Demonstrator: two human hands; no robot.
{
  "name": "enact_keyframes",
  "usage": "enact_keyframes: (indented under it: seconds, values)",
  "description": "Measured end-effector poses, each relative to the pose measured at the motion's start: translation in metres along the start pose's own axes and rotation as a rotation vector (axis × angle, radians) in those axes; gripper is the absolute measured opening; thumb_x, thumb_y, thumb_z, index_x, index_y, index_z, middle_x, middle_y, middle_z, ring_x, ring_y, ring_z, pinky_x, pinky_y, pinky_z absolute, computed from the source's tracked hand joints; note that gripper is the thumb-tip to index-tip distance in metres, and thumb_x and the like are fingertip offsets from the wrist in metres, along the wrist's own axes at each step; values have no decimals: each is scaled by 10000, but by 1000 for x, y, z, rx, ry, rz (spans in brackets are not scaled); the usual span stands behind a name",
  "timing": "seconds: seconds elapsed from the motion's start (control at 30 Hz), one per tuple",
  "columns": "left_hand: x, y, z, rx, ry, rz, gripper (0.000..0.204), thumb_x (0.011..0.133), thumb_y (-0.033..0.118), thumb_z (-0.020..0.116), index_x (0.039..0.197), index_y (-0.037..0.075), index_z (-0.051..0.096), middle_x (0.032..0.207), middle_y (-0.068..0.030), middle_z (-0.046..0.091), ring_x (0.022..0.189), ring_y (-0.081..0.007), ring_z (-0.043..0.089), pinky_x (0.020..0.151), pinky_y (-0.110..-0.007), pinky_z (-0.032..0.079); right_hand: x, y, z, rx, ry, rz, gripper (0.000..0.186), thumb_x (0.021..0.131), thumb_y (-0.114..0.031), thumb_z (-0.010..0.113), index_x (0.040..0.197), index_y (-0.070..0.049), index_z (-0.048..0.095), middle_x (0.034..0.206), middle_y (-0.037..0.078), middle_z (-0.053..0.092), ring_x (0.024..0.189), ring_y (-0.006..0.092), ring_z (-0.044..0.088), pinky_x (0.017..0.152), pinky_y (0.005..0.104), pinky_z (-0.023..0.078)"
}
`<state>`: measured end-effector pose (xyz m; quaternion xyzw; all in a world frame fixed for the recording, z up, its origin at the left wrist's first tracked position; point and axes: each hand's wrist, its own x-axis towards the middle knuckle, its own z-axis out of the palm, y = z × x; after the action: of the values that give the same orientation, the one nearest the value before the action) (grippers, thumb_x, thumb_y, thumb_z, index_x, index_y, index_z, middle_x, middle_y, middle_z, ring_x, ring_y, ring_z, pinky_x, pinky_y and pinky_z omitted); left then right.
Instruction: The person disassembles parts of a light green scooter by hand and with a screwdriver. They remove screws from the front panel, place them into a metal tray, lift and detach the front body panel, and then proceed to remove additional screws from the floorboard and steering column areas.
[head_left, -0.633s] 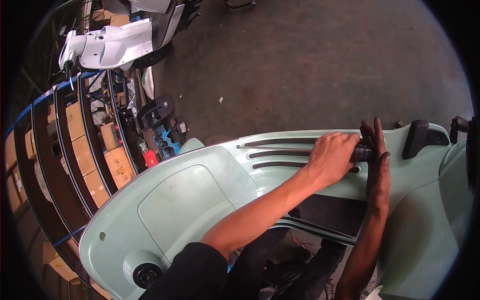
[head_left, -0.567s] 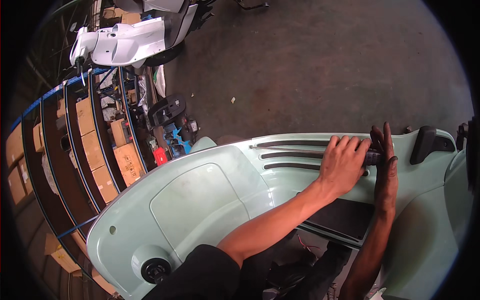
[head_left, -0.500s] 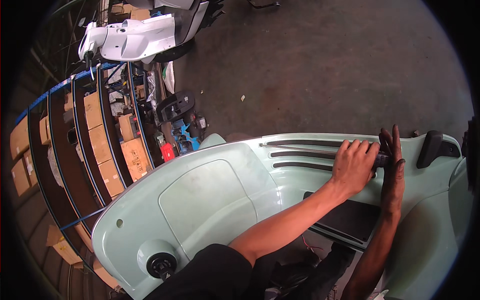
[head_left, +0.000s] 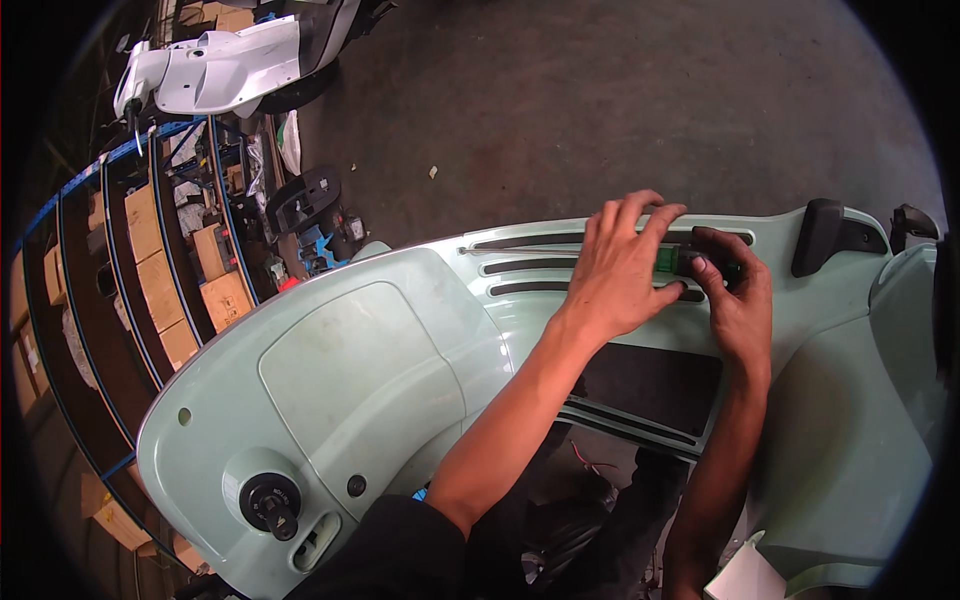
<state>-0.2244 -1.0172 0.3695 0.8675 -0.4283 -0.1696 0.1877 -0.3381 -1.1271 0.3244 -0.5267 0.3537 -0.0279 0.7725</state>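
A long screwdriver [head_left: 665, 260] with a green and black handle lies along the floorboard of a pale green scooter body [head_left: 365, 345]. Its thin shaft runs left, its tip by the left end of the black ribbed strips [head_left: 530, 266]. The fingers and thumb of my right hand [head_left: 738, 300] are closed round the dark end of the handle. Over the shaft, just left of the handle, is my left hand [head_left: 618, 268], its fingers spread and apart; part of the screwdriver is hidden beneath it.
Black ignition lock [head_left: 270, 505] with key sits at lower left. A black footrest [head_left: 825, 237] stands up at the right end. On the left, a blue-framed shelf [head_left: 130, 150] holds cardboard boxes [head_left: 160, 275]. A white scooter [head_left: 230, 72] is parked beyond it.
My left hand has let go of the handle and spread its fingers. My right hand has gone from a flat palm against the handle's end to gripping it. The view has shifted right.
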Motion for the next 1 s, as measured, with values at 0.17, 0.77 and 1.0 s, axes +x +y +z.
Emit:
enact_keyframes:
  seconds: [0.17,0.77,1.0]
  values:
    - [-110,9,-24,-279,416,-245,326,834,97,671,1131,27,555,1151,-127,527,1003,-230,559,867,-351,478,-53,-24,11,16,162,-115,188,882,-47,655,1048,40,640,1011,94,662,924,154,616,851,286,491]
    - [-346,-54,105,-265,239,-557,361,745,11,760,1092,27,661,969,-81,611,719,-148,599,544,-252,474,-215,70,23,604,-142,-57,505,774,-78,743,1136,-26,395,1307,276,488,1163,360,563,989,420,491]
    - [-313,-35,120,-314,398,-603,328,702,17,803,1009,-2,687,914,-62,587,686,-117,524,508,-252,413,-281,92,2,449,-114,87,520,736,-116,728,1119,-25,388,1193,263,566,971,339,641,817,417,564]
